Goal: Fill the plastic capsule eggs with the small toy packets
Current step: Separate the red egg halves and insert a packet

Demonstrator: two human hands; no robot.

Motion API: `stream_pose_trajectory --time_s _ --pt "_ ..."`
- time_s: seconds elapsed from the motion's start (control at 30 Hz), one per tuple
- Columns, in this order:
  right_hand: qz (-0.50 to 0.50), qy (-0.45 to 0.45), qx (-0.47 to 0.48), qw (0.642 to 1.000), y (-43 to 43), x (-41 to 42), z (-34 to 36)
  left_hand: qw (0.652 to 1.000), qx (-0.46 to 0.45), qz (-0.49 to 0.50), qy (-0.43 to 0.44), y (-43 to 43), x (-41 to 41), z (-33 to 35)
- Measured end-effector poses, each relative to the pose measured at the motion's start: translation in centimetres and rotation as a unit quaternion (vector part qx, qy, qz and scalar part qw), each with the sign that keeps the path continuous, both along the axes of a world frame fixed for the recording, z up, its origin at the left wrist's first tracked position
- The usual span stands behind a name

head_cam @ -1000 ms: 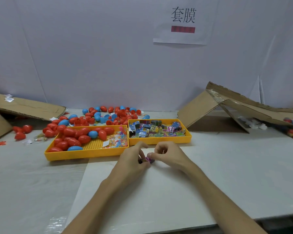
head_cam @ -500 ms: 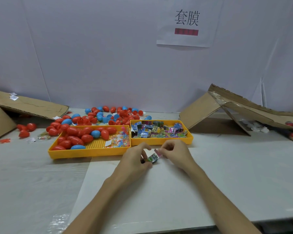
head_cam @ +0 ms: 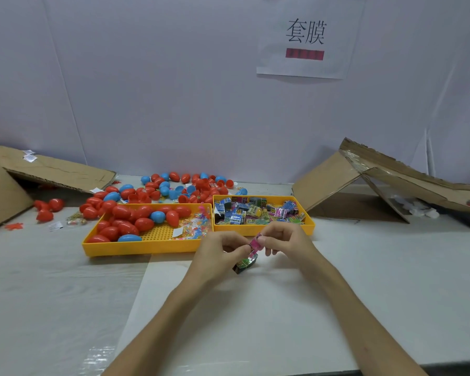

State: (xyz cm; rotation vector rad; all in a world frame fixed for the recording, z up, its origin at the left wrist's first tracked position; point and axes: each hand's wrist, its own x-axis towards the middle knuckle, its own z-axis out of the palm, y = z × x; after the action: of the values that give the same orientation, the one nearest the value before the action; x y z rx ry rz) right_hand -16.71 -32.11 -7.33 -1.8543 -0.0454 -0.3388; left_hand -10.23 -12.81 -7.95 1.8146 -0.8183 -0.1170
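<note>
Toy packets (head_cam: 255, 244) are in the air at centre, a little run of them: pink on top, green under it, a dark end hanging lowest, just above the white sheet (head_cam: 255, 321). Whether they are joined in one strip or only stacked cannot be told from here. The left hand (head_cam: 217, 256) pinches the run from the left, thumb and curled forefinger closed on its middle. The right hand (head_cam: 285, 240) grips the pink top end between thumb and fingertips, with its other fingers curled under. The two hands sit close together, almost knuckle to knuckle, just in front of the trays.

Behind the left hand lies the left yellow tray (head_cam: 141, 246), holding red and blue capsule eggs (head_cam: 125, 227) at its left end and a scatter of small colourful bits (head_cam: 193, 226) at its right. Touching it on the right is the right yellow tray (head_cam: 308, 228), which holds a heap of packets (head_cam: 255, 213) in blue, pink and green wrappers. More loose eggs (head_cam: 190, 185), some whole and some open halves, crowd the table (head_cam: 391, 267) behind both trays, and a few red ones (head_cam: 49, 206) sit off to the far left. A flattened cardboard piece (head_cam: 57, 172) leans at the left. A folded cardboard box (head_cam: 391, 180) props up at the right. A paper sign (head_cam: 305, 36) with printed characters hangs on the wall above.
</note>
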Motion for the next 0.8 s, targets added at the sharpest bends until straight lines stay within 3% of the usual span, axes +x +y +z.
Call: stream_pose_trajectory --time_s 0.23,0.8 --pt "0.000 -0.001 0.006 1.000 1.1 0.0 0.2 0.986 -0.078 -0.019 0.144 0.2 -0.3 0.4" --pt "0.033 0.051 0.099 0.993 1.5 -0.3 0.5 0.980 -0.079 -0.016 0.183 0.4 -0.8 0.8"
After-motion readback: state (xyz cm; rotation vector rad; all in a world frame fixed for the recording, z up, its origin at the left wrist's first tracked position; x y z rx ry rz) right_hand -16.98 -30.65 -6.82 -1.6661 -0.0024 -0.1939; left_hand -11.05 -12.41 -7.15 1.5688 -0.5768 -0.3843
